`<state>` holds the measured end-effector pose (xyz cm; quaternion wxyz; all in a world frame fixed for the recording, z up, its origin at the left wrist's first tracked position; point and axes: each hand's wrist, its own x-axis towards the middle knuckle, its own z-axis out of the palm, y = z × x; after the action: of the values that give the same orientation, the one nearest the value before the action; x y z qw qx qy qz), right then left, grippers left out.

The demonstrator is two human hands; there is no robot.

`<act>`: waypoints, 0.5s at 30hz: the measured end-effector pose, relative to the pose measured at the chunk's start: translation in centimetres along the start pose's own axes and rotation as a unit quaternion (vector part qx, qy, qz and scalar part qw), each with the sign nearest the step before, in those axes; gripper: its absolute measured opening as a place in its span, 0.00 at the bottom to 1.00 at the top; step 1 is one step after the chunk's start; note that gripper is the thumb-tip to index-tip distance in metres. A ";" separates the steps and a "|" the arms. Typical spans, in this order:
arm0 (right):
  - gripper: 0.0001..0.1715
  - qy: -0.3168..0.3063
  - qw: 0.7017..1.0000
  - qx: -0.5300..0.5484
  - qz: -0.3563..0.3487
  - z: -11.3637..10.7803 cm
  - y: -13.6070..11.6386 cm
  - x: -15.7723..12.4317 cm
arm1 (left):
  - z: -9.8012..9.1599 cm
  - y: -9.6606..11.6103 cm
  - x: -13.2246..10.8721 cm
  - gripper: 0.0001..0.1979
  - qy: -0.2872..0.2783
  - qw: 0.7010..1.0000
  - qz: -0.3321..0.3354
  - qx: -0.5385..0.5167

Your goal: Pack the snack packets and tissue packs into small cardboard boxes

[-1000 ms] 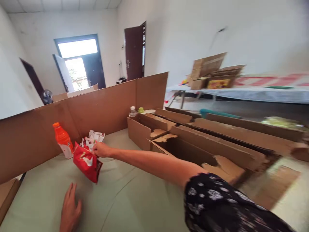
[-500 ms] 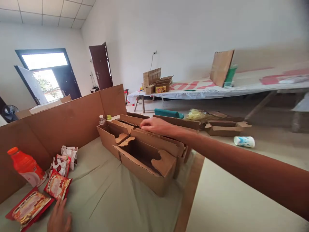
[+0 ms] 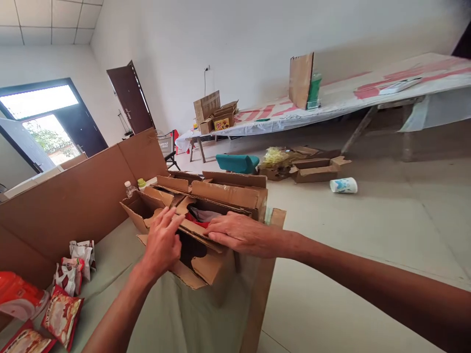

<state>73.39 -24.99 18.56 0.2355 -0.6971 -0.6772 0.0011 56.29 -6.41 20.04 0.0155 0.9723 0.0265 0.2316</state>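
Both my hands rest on an open cardboard box [image 3: 206, 264] at the right end of the green-covered table [image 3: 172, 318]. My left hand [image 3: 162, 242] lies on the box's near-left flap with its fingers stretched out. My right hand [image 3: 241, 234] lies flat on a folded flap [image 3: 200, 230], fingers extended toward the left. Inside the box something red and white [image 3: 200, 215] shows between the flaps. Neither hand holds anything.
Red snack packets [image 3: 62, 314] and white wrappers [image 3: 83, 252] lie at the table's left, beside an orange bottle [image 3: 16, 296]. A cardboard wall [image 3: 73, 196] backs the table. More open boxes [image 3: 228, 189] stand behind. On the floor lie boxes [image 3: 316, 169] and a white roll [image 3: 344, 185].
My left hand left the table near the snack packets and came onto the box. My right hand drew back from the far boxes onto the near box's flap. The view swung right.
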 end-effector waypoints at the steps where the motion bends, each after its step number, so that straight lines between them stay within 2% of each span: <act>1: 0.28 -0.014 1.000 0.027 -0.002 -0.3 0.2 0.1 | 0.6 0.3 1.1 0.28 -0.023 1.000 0.010 -0.002; 3: 0.28 -0.045 0.997 0.055 0.024 -1.1 0.9 0.6 | 1.8 0.5 2.4 0.26 -0.057 0.998 0.022 -0.005; 7: 0.21 -0.063 0.988 -0.047 0.136 -1.8 2.7 2.8 | 3.1 0.6 2.9 0.24 -0.086 0.996 0.018 -0.006; 10: 0.19 -0.091 0.976 -0.088 0.177 -0.7 3.4 4.8 | 3.1 0.7 2.8 0.23 -0.088 0.996 0.012 -0.002; 15: 0.13 -0.119 0.966 -0.122 0.194 2.5 3.2 6.4 | 2.9 0.9 2.6 0.24 -0.098 0.995 0.010 0.006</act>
<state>76.14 -18.02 17.31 0.0612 -0.8336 -0.5470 0.0472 59.93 -7.18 18.66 0.0103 0.9906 0.0166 0.1355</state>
